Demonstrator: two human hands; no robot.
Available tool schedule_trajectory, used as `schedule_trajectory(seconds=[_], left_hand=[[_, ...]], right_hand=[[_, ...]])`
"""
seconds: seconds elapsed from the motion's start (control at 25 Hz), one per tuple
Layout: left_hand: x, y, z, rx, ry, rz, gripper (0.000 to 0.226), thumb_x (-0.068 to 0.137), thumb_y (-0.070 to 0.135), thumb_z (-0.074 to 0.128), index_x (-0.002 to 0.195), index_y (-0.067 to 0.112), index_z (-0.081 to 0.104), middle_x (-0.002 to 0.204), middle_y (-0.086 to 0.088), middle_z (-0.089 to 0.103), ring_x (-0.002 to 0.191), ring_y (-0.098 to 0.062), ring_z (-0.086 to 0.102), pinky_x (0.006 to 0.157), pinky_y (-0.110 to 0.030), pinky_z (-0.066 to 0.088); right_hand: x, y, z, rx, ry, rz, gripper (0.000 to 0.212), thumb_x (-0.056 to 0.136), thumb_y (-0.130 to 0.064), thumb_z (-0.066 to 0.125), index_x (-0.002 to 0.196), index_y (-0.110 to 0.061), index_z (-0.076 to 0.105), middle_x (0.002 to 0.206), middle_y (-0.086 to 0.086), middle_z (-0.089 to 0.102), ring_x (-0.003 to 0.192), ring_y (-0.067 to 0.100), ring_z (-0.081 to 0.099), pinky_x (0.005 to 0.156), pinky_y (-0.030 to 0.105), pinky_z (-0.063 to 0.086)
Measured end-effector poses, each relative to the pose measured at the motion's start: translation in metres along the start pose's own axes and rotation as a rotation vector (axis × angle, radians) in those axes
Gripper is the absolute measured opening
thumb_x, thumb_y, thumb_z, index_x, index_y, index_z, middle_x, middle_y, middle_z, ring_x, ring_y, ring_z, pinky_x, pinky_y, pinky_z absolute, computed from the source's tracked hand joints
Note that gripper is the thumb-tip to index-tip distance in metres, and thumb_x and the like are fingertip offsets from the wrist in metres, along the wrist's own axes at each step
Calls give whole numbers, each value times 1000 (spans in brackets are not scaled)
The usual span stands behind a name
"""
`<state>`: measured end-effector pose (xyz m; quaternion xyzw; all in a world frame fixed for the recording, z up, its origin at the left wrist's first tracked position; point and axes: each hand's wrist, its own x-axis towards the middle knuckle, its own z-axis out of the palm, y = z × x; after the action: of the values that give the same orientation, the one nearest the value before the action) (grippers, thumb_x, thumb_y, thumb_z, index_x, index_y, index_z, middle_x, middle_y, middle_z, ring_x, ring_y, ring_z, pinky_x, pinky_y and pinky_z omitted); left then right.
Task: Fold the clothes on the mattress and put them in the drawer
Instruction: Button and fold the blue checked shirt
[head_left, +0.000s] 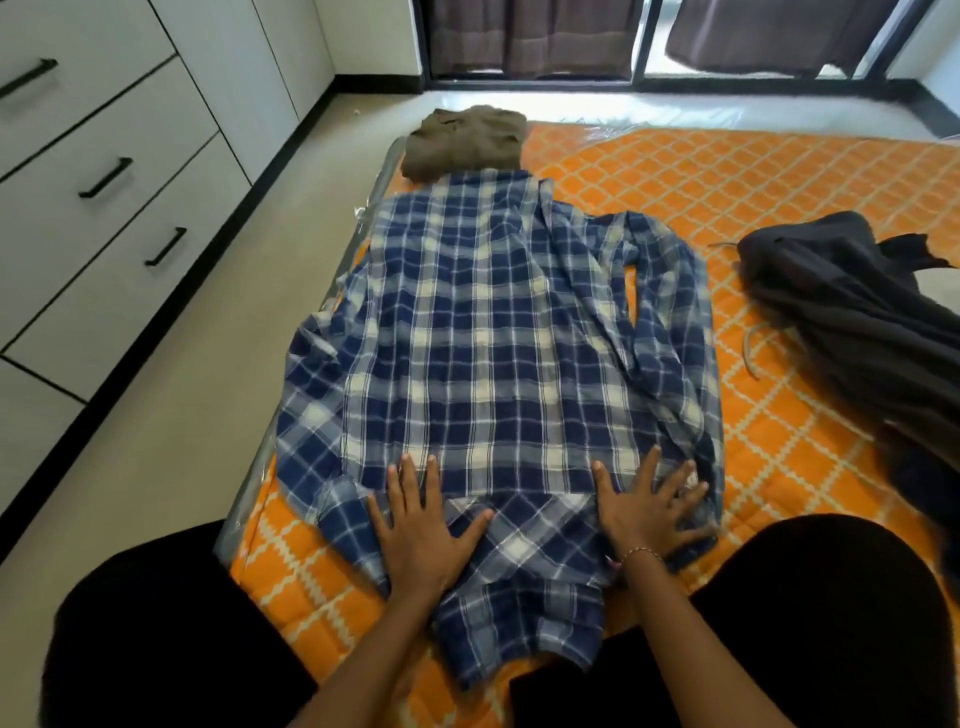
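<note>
Shirt: blue-and-white plaid shirt, spread lengthwise along the left part of the orange patterned mattress; one sleeve folded over along its right side, near hem rumpled toward the person's knees.
Left hand: flat, fingers straight and spread, palm pressing the shirt's near left portion; nothing gripped.
Right hand: flat, fingers spread, pressing the shirt's near right edge; bracelet at the wrist.
Folded garment: olive-brown folded garment at the mattress's far end, touching the shirt's far edge.
Unfolded garment: dark garment heaped on the mattress, right.
Storage: white drawers with black handles, left, all closed.
</note>
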<state>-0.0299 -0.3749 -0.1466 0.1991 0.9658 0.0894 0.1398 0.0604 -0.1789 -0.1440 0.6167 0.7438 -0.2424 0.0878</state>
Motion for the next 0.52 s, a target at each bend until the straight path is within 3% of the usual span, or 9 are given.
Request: schedule_trajectory(seconds=[0.12, 0.2, 0.28, 0.32, 0.36, 0.44, 0.52], left_hand=[[-9, 17, -6, -127, -2, -83, 103, 69, 86, -5, 150, 22, -9, 154, -5, -25, 142, -25, -25, 108, -46, -22], [23, 16, -17, -119, 85, 27, 89, 81, 76, 4, 152, 21, 6, 159, -5, -8, 146, -22, -14, 113, -43, -14], [68, -2, -32, -93, 145, 136, 75, 90, 65, 13, 151, 21, 17, 160, -4, 7, 147, -21, -3, 117, -41, -7], [92, -11, -39, -47, 142, 162, 68, 95, 59, 18, 150, 21, 19, 159, -4, 11, 147, -21, 1, 119, -41, -2], [109, -20, -43, 10, 115, 180, 64, 97, 56, 18, 150, 20, 19, 159, -5, 13, 147, -21, 4, 120, -42, 2], [133, -27, -46, 80, 56, 203, 75, 91, 64, 10, 151, 20, 17, 160, -6, 8, 147, -22, 4, 120, -43, 3], [143, -28, -43, 67, 63, 167, 99, 72, 77, -4, 152, 19, 4, 159, -6, -7, 147, -22, -5, 117, -42, -6]], right_hand=[[-9, -11, -4, 53, 69, -78, 75, 95, -52, 39, 152, -18, 3, 158, 13, -14, 145, 32, -14, 110, 63, -3], [5, -29, -11, 175, 165, -325, 56, 100, -31, 41, 150, -14, 21, 158, 14, 9, 145, 32, 10, 114, 55, 19], [27, -46, -23, 274, 204, -483, 44, 100, -17, 37, 144, -13, 35, 144, 15, 43, 128, 32, 44, 99, 45, 43], [41, -53, -29, 208, 213, -526, 43, 99, -12, 35, 142, -13, 40, 133, 14, 54, 117, 32, 52, 91, 43, 47], [52, -58, -34, 102, 209, -558, 43, 98, -9, 35, 140, -13, 42, 131, 13, 56, 116, 31, 53, 90, 43, 45], [75, -66, -37, -48, 150, -573, 46, 98, -13, 35, 144, -15, 34, 147, 9, 40, 131, 29, 38, 102, 44, 38], [90, -69, -36, -106, 35, -508, 55, 101, -35, 34, 151, -21, 15, 157, 6, 19, 141, 29, 22, 111, 49, 25]])
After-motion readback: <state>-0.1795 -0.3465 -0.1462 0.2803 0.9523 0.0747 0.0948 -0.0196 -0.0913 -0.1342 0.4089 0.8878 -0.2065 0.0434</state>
